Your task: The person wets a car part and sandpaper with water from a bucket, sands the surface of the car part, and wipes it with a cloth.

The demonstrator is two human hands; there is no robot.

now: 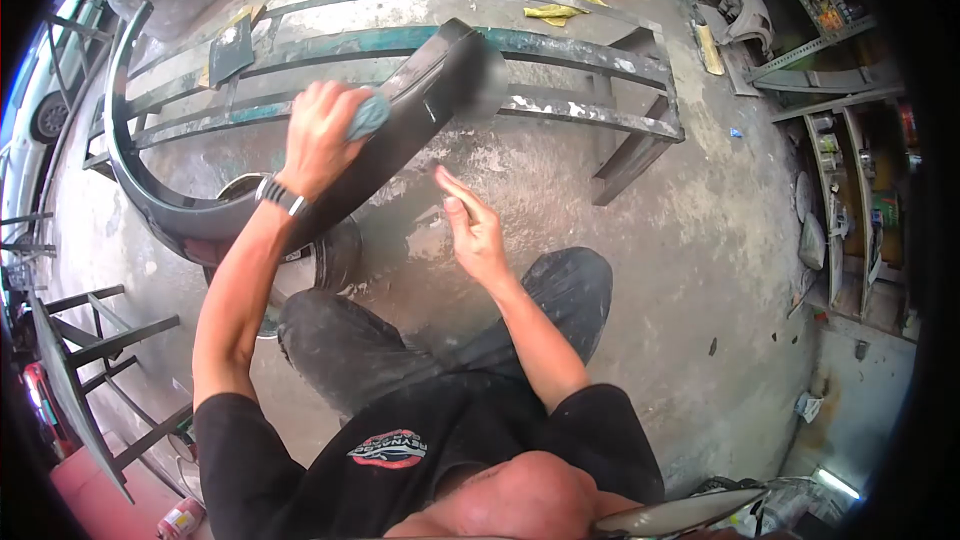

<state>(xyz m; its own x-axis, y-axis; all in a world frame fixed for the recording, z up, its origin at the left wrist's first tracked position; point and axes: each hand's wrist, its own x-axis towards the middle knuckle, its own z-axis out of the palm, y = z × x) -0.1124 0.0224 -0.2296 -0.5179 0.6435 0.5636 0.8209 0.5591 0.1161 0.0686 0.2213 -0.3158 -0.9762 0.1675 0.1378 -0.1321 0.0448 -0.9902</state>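
My left hand [322, 140], with a watch on its wrist, is closed around a crumpled blue-grey cloth [370, 117]. It presses the cloth to the upper edge of a long black car bumper [385, 160]. The bumper curves away to the left and leans on a low metal frame [590, 118]; its right end is blurred. Just below the bumper, my right hand [477, 237] hangs in the air, fingers stretched out and holding nothing. It does not touch the bumper.
A round drum-like object [335, 255] stands under the bumper, beside my knee. A dark flat panel [232, 50] and yellow cloths [562, 5] lie at the frame. Shelves with cans [828, 145] line the right; a metal stand [110, 350] is at left.
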